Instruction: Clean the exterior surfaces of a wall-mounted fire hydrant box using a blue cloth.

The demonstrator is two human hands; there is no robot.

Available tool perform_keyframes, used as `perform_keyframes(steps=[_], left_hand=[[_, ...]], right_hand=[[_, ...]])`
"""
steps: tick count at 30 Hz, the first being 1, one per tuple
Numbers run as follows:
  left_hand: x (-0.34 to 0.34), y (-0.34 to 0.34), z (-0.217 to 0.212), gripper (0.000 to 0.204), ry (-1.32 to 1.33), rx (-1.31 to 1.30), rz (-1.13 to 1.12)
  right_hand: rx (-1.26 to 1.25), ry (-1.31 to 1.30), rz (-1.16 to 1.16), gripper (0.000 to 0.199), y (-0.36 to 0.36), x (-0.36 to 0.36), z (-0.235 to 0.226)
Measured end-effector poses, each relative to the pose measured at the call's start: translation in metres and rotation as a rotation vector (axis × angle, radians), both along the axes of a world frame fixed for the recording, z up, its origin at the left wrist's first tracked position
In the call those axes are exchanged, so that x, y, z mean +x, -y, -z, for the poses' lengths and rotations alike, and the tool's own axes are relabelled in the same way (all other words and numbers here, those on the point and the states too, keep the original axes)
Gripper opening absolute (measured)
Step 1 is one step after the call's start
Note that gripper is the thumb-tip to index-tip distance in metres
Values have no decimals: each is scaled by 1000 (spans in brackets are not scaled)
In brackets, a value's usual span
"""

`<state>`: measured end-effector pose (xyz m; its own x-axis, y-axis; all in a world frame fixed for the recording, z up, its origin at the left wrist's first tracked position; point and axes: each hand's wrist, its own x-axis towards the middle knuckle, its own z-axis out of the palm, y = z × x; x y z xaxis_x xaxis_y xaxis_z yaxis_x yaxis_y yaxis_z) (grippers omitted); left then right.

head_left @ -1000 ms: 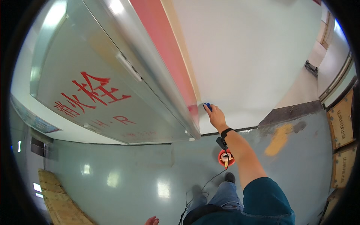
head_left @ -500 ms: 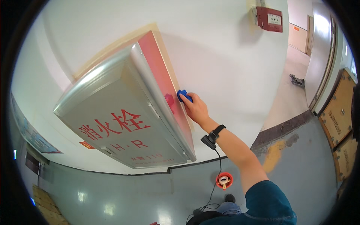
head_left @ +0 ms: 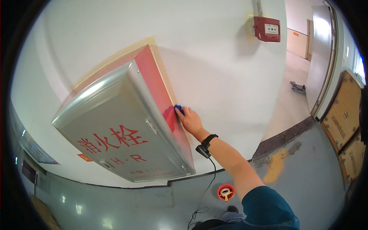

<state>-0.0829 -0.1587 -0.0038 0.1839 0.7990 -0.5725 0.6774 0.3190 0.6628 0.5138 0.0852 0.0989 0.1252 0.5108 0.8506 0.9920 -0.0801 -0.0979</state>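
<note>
My right hand [head_left: 191, 120] is closed round a small blue block-like tool [head_left: 178, 109], whose exact kind I cannot make out. Its edge presses against the yellowish masking tape [head_left: 163, 69] where the right side of the fire hydrant cabinet [head_left: 111, 130] meets the white wall. That cabinet has a grey metal door and a red side panel [head_left: 156, 86], which mirrors the hand. A black strap with a small device [head_left: 204, 148] sits on my right wrist, a cable hanging from it. My left hand is out of view.
A red alarm box [head_left: 267, 29] is mounted on the wall at upper right. On the grey floor stands a small red bucket [head_left: 219, 193] with a tape roll and a brush-like handle inside. Cardboard-coloured panels [head_left: 340, 115] lean at far right, near an open doorway.
The view has shifted, so the cabinet and alarm box sit lower and further left. My right hand stays at about the same height along the taped edge, still holding the blue tool.
</note>
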Motion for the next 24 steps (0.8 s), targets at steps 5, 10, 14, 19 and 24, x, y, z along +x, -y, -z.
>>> perform_keyframes(steps=[5, 10, 14, 19, 24], left_hand=[[27, 6, -33, 69, -14, -100, -165], [14, -6, -24, 73, 9, -104, -42], [-7, -15, 8, 71, 66, -75, -6], [-15, -31, 26, 66, 178, -32, 62], [-1, -44, -13, 62, 120, -28, 59]], right_hand=[[-139, -26, 35, 45, 12, 3, 56], [-343, -110, 61, 43, 39, -1, 108], [-372, -184, 73, 44, 71, 9, 109], [-190, -331, 84, 33, 88, 4, 55], [52, -352, 130, 31, 104, -15, -56]])
